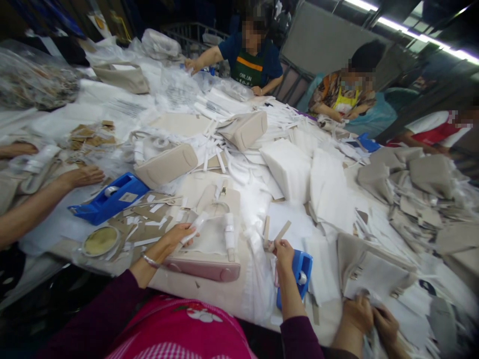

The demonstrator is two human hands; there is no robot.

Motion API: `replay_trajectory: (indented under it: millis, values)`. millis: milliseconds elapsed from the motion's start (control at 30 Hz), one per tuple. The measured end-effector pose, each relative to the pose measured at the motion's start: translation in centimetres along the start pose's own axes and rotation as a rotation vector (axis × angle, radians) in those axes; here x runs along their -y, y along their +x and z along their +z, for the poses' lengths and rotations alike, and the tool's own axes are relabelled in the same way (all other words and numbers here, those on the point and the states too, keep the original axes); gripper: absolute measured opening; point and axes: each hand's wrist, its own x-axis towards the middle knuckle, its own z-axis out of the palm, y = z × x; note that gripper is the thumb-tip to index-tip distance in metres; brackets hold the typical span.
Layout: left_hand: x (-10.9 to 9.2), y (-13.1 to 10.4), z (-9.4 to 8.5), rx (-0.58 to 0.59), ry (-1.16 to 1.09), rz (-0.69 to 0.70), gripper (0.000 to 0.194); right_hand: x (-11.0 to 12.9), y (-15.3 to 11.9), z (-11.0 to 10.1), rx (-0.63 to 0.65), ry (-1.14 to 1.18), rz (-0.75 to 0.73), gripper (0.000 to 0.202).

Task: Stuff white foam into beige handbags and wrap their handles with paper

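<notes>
A beige handbag [209, 249] lies in front of me, its pinkish base toward me and its flap opened away. My left hand [179, 238], with a bracelet at the wrist, is closed round a white-wrapped strap [194, 227] at the bag's left side. A second white-wrapped strap end [229, 234] rests on the bag's right part. To the right of the bag, my right hand [283, 252] pinches a narrow brown strip [283, 231], above a blue tape dispenser [301, 276]. Another brown strip [266, 230] stands just left of it.
Left are a second blue tape dispenser [108, 199], a tape roll [101, 241] and card scraps. White foam sheets [288, 167] and beige bags [166, 164] lie beyond. Co-workers' hands [84, 175] are at left, and other hands [357, 314] at right near another bag [374, 264].
</notes>
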Motion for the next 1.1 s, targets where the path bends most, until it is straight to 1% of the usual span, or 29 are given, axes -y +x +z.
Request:
replay_trajectory:
  millis: [67, 100, 167, 233, 300, 367, 433, 467, 500, 533, 600, 700, 767, 833, 900, 967, 1033, 1100]
  values:
    - [0.4, 0.2, -0.1, -0.020, -0.013, 0.003, 0.040, 1.2, -0.7, 0.2, 0.054, 0.104, 0.057, 0.029]
    - [0.6, 0.2, -0.1, -0.030, -0.024, 0.003, 0.039, 1.9, -1.2, 0.4, 0.115, 0.152, 0.087, 0.030]
    - [1.0, 0.3, -0.2, -0.032, -0.053, -0.003, 0.039, 3.5, -2.6, 1.5, 0.287, 0.228, 0.117, 0.033]
    - [1.3, 0.3, -0.4, 0.000, -0.073, -0.002, 0.042, 5.2, -4.0, 3.2, 0.496, 0.238, 0.106, 0.032]
    - [1.6, 0.4, -0.7, -0.005, -0.089, 0.000, 0.048, 6.8, -5.5, 5.4, 0.677, 0.133, 0.091, 0.028]
    - [1.9, 0.5, -0.9, -0.015, -0.112, 0.019, 0.053, 8.2, -6.7, 7.7, 0.771, -0.137, 0.051, 0.019]
    - [2.2, 0.5, -1.0, -0.018, -0.151, 0.050, 0.054, 9.2, -7.5, 10.0, 0.766, -0.472, -0.043, 0.011]
    - [2.3, 0.5, -1.0, -0.023, -0.180, 0.064, 0.054, 9.6, -7.8, 11.1, 0.748, -0.616, -0.092, 0.012]
    - [2.5, 0.5, -1.0, -0.031, -0.216, 0.077, 0.054, 9.8, -7.9, 12.1, 0.734, -0.720, -0.124, 0.014]
    - [2.7, 0.5, -1.0, -0.037, -0.251, 0.086, 0.054, 9.9, -7.9, 13.2, 0.728, -0.764, -0.116, 0.017]
    - [3.0, 0.6, -1.0, -0.053, -0.311, 0.091, 0.054, 9.9, -7.8, 15.3, 0.739, -0.723, 0.004, 0.021]
    - [3.6, 0.7, -1.1, -0.076, -0.348, 0.099, 0.053, 9.1, -8.0, 18.3, 0.783, -0.578, 0.211, 0.022]
    - [3.9, 0.8, -1.0, -0.100, -0.365, 0.112, 0.050, 8.3, -8.4, 20.1, 0.817, -0.524, 0.289, 0.020]
    - [4.1, 0.9, -0.9, -0.126, -0.383, 0.104, 0.048, 7.3, -8.9, 21.3, 0.844, -0.440, 0.359, 0.016]
    - [4.2, 1.0, -0.8, -0.136, -0.396, 0.084, 0.044, 6.3, -9.4, 22.0, 0.855, -0.338, 0.410, 0.013]
    - [4.2, 1.0, -0.7, -0.138, -0.394, 0.074, 0.038, 5.5, -9.6, 22.3, 0.849, -0.233, 0.440, 0.011]
    - [4.0, 1.1, -0.8, -0.121, -0.367, 0.072, 0.035, 4.8, -9.5, 22.3, 0.840, -0.143, 0.462, 0.014]
    - [3.8, 0.9, -0.9, -0.087, -0.329, 0.070, 0.036, 4.5, -9.1, 22.0, 0.850, -0.087, 0.494, 0.017]
